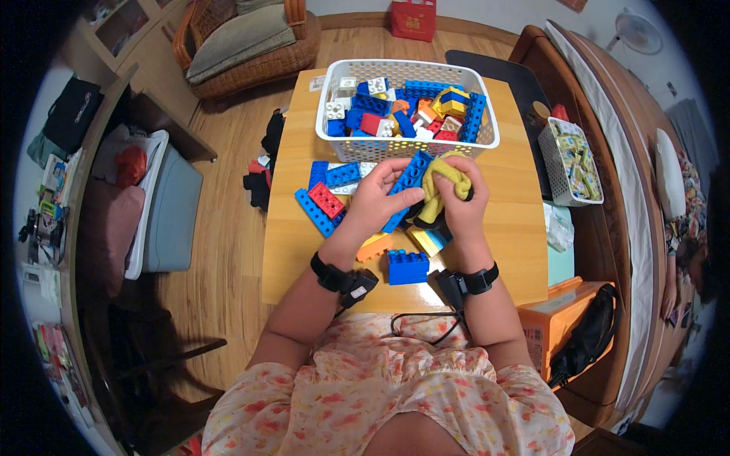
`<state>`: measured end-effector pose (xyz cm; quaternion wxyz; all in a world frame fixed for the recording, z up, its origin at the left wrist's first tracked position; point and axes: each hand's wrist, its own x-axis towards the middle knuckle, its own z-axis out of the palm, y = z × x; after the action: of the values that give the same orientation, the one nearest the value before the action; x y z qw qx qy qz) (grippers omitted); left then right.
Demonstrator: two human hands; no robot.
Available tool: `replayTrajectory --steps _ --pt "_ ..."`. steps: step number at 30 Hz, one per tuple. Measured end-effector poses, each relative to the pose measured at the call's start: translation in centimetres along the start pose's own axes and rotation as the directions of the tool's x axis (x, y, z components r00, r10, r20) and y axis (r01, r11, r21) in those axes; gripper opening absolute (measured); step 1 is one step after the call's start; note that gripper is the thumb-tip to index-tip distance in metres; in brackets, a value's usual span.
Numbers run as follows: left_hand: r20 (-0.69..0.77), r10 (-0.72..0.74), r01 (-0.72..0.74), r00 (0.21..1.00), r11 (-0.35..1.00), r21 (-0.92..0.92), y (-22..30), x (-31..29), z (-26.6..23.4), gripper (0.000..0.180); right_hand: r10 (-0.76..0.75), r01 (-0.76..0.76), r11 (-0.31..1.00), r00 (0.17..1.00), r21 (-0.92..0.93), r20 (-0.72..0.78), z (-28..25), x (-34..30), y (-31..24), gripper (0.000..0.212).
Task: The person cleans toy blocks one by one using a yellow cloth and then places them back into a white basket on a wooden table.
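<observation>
Over the middle of the wooden table (502, 251), my left hand (380, 199) grips a long blue toy building brick (409, 182) with studs, tilted upward. My right hand (461, 199) is closed on a yellow-green cloth (435, 196) with a dark part below, held against the brick's right side. Beneath my hands lie a blue brick block (408, 267), an orange brick (374, 247) and a yellow, white and blue brick piece (430, 239). To the left rest a red brick (327, 200) and several blue and white bricks.
A white perforated basket (328, 133) full of mixed bricks stands at the table's far side. Right of the table are another white basket (566, 163) with small packets and an orange box (536, 334). A wicker armchair (258, 72) and a grey-blue bin (173, 209) stand to the left.
</observation>
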<state>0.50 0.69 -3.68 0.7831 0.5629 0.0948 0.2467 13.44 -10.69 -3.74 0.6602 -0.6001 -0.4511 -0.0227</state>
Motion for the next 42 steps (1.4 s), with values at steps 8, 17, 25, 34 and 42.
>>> replayTrajectory --steps 8,17,25,34,42 --pt "0.103 -0.063 0.054 0.993 0.994 0.094 0.8 -0.2 -1.5 0.046 0.409 -0.44 0.769 0.896 0.464 0.173 -1.2 0.7 -0.3 0.019" --pt "-0.014 -0.148 0.141 0.989 0.964 -0.227 -0.6 0.0 0.0 0.04 0.336 -0.352 0.886 0.936 0.301 0.104 -0.2 0.4 -0.4 0.021" --pt "-0.23 0.132 -0.167 0.964 0.976 -0.141 -1.3 0.3 0.6 0.037 0.014 -0.013 1.0 0.971 -0.005 0.239 1.1 -0.5 -1.5 0.033" --pt "-0.459 0.093 -0.231 0.884 0.939 -0.256 0.3 0.3 -0.8 0.042 -0.071 0.121 0.99 0.877 -0.075 0.476 2.0 -0.6 -2.9 0.036" --pt "-0.345 0.065 -0.182 0.936 0.931 -0.318 0.2 0.5 -1.0 0.038 -0.055 0.097 0.991 0.926 -0.095 0.374 1.3 -0.4 -2.6 0.033"
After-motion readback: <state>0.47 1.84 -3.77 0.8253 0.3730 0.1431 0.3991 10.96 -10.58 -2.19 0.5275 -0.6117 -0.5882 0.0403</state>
